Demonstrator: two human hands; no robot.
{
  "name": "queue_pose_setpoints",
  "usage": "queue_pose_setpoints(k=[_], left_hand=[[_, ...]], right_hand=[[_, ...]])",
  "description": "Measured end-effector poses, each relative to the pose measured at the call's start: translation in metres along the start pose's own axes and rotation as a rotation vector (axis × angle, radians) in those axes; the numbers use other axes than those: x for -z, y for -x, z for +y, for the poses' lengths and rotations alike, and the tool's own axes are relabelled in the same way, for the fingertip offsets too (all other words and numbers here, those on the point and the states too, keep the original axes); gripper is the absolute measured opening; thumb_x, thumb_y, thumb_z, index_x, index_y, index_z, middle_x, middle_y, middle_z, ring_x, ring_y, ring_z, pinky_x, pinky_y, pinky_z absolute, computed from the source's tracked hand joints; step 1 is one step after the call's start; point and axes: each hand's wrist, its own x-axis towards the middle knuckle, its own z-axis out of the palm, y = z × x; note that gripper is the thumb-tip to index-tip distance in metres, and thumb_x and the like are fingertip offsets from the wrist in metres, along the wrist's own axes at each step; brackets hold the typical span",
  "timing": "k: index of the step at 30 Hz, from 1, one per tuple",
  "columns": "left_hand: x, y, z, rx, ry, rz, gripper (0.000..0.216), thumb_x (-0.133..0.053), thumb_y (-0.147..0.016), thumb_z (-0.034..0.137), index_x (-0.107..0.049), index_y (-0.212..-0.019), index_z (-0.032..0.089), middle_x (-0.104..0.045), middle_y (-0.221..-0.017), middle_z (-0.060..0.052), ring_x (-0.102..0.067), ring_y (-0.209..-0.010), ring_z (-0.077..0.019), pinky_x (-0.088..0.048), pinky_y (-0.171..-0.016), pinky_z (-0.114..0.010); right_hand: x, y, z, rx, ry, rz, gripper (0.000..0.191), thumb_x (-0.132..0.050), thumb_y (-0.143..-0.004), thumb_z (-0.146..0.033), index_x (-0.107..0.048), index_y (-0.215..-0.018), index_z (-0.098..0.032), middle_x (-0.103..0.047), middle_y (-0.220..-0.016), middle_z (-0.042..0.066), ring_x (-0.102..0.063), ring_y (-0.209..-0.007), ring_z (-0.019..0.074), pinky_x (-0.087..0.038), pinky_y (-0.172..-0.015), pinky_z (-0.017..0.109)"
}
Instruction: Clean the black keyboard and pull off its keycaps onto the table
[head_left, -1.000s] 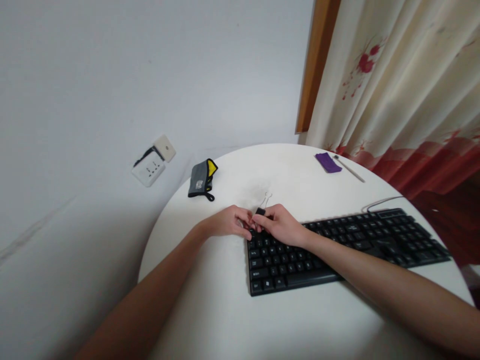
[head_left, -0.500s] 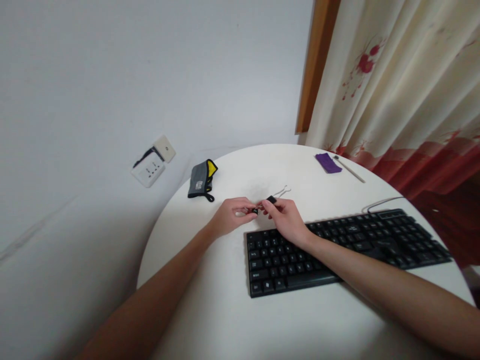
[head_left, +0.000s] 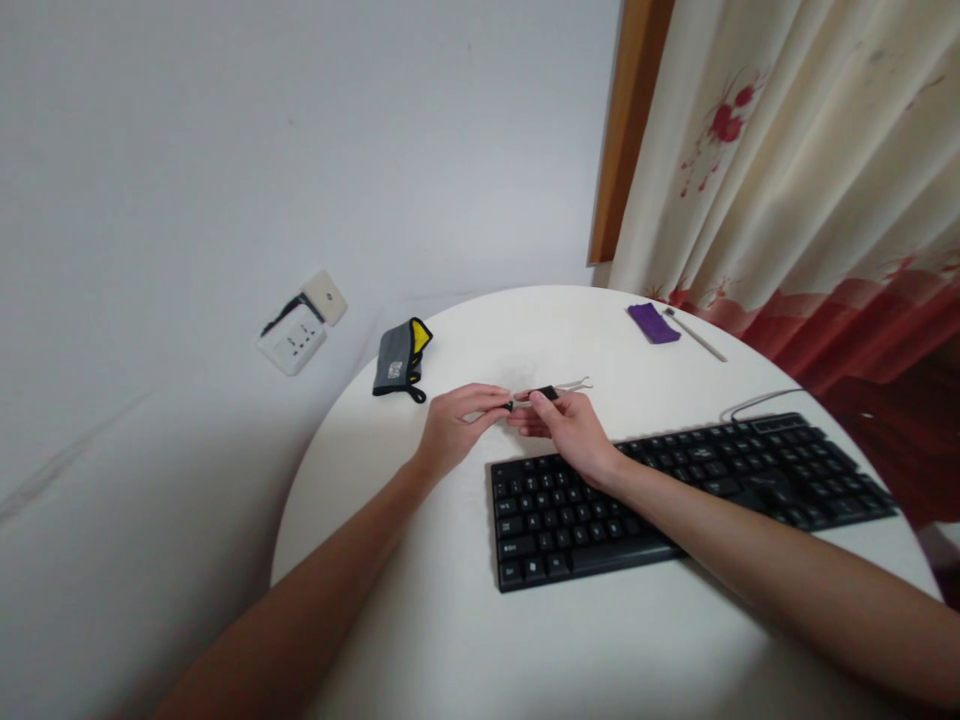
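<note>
My right hand [head_left: 568, 425] is closed on a small black binder clip [head_left: 548, 393], whose wire handles [head_left: 574, 384] stick out to the right. My left hand [head_left: 459, 422] pinches a small dark piece at the clip's left end; I cannot make out what it is. Both hands hover just beyond the far left corner of a black keyboard [head_left: 675, 495] on the round white table [head_left: 450, 610].
A grey and yellow pouch [head_left: 397, 358] lies at the table's far left edge. A purple cloth [head_left: 654, 322] and a thin pen [head_left: 697, 336] lie at the far right, near a flowered curtain [head_left: 795, 170]. A wall socket [head_left: 294, 330] is on the left wall.
Both hands lifted off the keyboard's corner and moved a little away from me. The clip turned, so its wire handles went from pointing up to pointing right.
</note>
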Motion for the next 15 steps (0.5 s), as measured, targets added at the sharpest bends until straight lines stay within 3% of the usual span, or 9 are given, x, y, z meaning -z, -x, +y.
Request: queue_pose_setpoints(k=[6,15], left_hand=[[0.0024,-0.0015,0.0023,0.0,0.055,-0.017,0.011,-0.07,-0.084,0.026,-0.075,-0.092,0.021,-0.073,-0.095,-0.007,-0.069,-0.088,-0.0172,-0.059,-0.079,-0.029],[0.0016,0.0001,-0.0016,0.099,0.212,-0.038,0.015,-0.075,-0.08,0.03,-0.073,-0.086,0.017,-0.07,-0.093,-0.008,-0.068,-0.082,-0.0161,-0.062,-0.071,-0.027]], right_hand=[[0.0025,-0.0021,0.0047,0.106,0.052,-0.002,0.051,-0.068,-0.076,-0.061,-0.073,-0.089,-0.012,-0.075,-0.077,0.01,-0.071,-0.072,0.0191,-0.058,-0.078,0.036],[0.0047,-0.0038,0.0077,0.215,0.206,-0.01,0.048,-0.061,-0.082,-0.059,-0.075,-0.081,-0.012,-0.074,-0.078,0.01,-0.068,-0.072,0.0186,-0.055,-0.07,0.032]])
